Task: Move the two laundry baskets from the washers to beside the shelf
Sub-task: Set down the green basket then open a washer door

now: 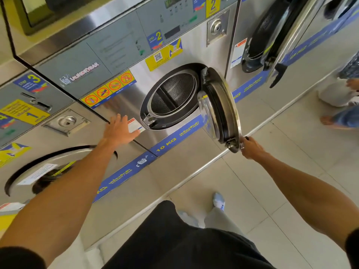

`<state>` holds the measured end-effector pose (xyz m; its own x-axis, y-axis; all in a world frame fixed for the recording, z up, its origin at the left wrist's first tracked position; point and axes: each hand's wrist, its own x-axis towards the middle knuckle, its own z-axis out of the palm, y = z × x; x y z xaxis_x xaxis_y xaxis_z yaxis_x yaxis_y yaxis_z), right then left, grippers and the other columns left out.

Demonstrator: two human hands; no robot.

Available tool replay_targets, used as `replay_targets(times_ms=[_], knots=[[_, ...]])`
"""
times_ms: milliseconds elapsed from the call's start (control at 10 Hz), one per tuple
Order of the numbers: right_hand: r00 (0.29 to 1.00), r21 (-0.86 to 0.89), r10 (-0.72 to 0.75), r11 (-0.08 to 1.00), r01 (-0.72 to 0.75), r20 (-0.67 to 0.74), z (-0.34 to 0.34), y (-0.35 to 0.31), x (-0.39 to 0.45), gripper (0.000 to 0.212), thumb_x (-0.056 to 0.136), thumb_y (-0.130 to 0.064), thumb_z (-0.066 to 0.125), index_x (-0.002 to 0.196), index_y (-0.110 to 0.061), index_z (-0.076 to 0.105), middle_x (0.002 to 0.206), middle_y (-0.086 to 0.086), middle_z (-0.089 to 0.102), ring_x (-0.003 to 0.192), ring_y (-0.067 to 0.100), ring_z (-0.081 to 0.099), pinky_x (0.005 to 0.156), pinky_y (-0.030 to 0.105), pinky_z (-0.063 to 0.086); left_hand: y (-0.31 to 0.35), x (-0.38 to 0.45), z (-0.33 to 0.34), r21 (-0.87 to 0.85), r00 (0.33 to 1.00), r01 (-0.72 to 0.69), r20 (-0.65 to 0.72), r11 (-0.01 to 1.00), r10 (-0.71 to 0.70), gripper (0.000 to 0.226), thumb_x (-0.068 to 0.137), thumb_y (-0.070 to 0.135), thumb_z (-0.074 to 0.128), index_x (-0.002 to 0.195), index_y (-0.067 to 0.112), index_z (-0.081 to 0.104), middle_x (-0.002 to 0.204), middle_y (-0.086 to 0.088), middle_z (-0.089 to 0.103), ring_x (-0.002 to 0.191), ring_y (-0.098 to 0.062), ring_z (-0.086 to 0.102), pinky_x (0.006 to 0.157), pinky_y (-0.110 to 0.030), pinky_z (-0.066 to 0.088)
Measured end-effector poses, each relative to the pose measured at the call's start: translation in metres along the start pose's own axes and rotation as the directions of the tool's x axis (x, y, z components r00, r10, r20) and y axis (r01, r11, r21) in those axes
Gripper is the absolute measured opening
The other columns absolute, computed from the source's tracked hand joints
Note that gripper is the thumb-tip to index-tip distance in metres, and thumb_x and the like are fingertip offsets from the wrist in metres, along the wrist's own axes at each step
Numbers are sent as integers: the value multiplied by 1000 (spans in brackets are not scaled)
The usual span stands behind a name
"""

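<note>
A row of stainless-steel washers is seen from above and at a slant; the middle washer [120,80] stands with its round door [221,111] swung open to the right, so that the perforated drum [174,92] is exposed, and no laundry can be made out inside it; the left hand [121,131] is laid flat with fingers spread against the steel front just left of the opening, beside a small white label, and nothing is held in it; the right hand [250,147] is closed around the handle at the lower edge of the open door; both forearms are bare and are stretched forward from black sleeves; the left washer [48,133] is shown with its door shut, with dark contents behind the glass, though what they are cannot be told; the right washer [275,35] also stands with its door open; a blue band [171,136] marked 10 KG runs along the machine fronts; the floor [281,191] is laid with pale tiles, on which the person's light trousers and pale shoes are seen below a black shirt; at the right edge another person's bare foot and jeans are partly shown; neither laundry basket is in view, so where they stand cannot be told.
</note>
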<state>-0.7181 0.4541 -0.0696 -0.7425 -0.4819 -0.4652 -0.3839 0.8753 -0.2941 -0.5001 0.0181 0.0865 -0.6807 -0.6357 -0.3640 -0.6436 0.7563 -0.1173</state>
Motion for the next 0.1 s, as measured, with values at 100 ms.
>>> replay_targets(times_ms=[100], knots=[[1000, -62, -23, 998, 24, 22, -14, 5, 7, 64, 84, -12, 65, 140, -22, 36, 128, 14, 49, 109, 33, 57, 87, 46, 53, 8, -16, 14, -69, 999, 28, -27, 997, -30, 88, 84, 68, 56, 146, 11, 32, 151, -18, 35, 141, -38, 29, 111, -55, 29]])
